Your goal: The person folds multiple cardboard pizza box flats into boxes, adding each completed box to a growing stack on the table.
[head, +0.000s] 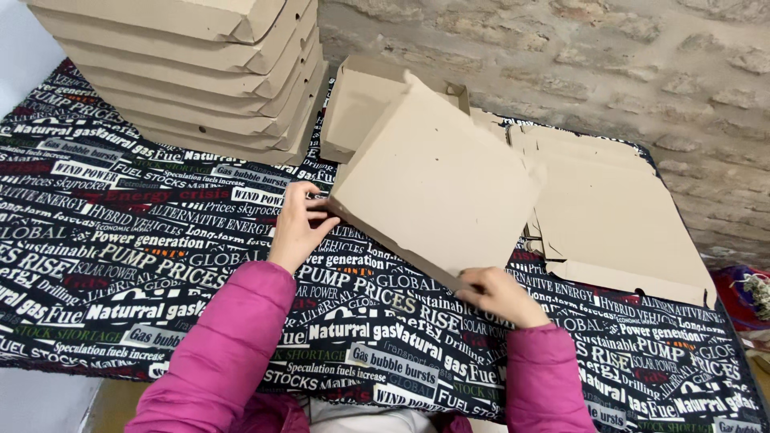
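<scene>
A partly folded brown cardboard box (437,180) is raised and tilted above the table, its lid half open toward the far side. My left hand (298,224) grips its near left corner. My right hand (499,295) pinches the box's near right edge. Both arms wear pink padded sleeves.
A tall stack of closed cardboard boxes (200,72) stands at the far left. Flat unfolded box blanks (618,212) lie at the right. The table wears a black printed cloth (120,265). A stone wall (601,56) runs behind. A bag (750,293) sits at the right edge.
</scene>
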